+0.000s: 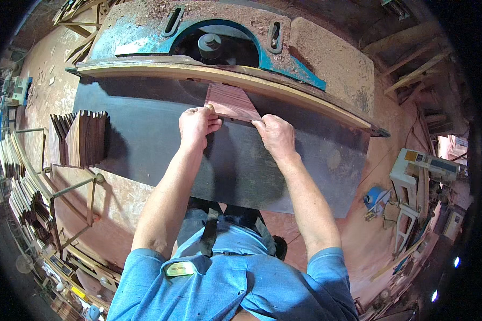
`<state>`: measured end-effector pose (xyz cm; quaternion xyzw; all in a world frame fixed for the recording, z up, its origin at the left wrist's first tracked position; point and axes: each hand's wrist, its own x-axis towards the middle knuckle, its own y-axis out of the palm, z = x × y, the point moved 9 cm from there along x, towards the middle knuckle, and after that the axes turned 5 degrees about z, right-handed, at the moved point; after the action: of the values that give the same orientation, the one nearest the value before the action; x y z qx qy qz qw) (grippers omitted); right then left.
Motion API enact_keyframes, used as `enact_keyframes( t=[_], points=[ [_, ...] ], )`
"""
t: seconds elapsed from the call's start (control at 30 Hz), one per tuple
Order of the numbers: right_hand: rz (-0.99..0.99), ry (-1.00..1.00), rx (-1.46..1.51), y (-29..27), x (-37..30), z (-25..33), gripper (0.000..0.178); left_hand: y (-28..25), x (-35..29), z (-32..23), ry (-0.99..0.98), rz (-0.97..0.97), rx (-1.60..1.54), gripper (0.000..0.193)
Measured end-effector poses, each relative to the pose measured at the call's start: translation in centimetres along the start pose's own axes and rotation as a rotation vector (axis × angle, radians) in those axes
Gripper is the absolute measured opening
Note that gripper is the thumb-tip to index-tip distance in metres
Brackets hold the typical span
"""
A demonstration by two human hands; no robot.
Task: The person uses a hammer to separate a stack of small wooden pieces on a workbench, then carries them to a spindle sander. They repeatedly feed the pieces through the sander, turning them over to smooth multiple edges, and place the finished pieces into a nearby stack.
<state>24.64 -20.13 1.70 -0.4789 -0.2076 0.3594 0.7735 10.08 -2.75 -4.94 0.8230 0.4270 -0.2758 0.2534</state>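
I am looking down from the head view at both hands pressing on a reddish-brown wooden board [231,102] that is lying flat on the dark machine table [241,171]. My left hand [196,126] is sitting at the board's near left corner with its fingers curled under and the knuckles resting against the near edge, the thumb lying on top of the wood; it is bearing on the piece rather than wrapping around it. My right hand [276,135] is lying palm down at the near right corner, fingers stretched toward the board and touching its edge, not closed around anything. The board's far end is butting against the pale curved fence [214,72] running along the far side of the table. Beyond the fence, the teal machine housing [144,40] is showing a dark round spindle [209,44] in its opening, with red sawdust lying thick over the top. On the left end of the table a stack of similar dark boards [83,138] is standing on edge, well apart from my hands. Sawdust is coating the floor [118,203] all around.
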Motion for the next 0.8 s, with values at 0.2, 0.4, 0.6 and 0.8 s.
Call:
enact_keyframes(
  t=[0.2,0.4,0.6,0.8],
  points=[
    [0.025,0.014,0.003,0.3,0.2,0.3,0.030,-0.4,0.1,-0.1,0.010,0.002,0.000,0.019],
    [0.020,0.019,0.026,0.6,0.8,0.5,0.031,-0.9,-0.1,-0.7,0.025,-0.020,-0.014,0.015],
    [0.009,0.017,0.018,0.4,0.7,0.4,0.030,-0.7,0.2,-0.6,0.029,0.023,-0.018,0.015],
    [-0.018,-0.020,0.050,0.4,0.4,0.7,0.031,-1.0,0.1,-1.0,0.020,0.005,0.009,0.015]
  ],
)
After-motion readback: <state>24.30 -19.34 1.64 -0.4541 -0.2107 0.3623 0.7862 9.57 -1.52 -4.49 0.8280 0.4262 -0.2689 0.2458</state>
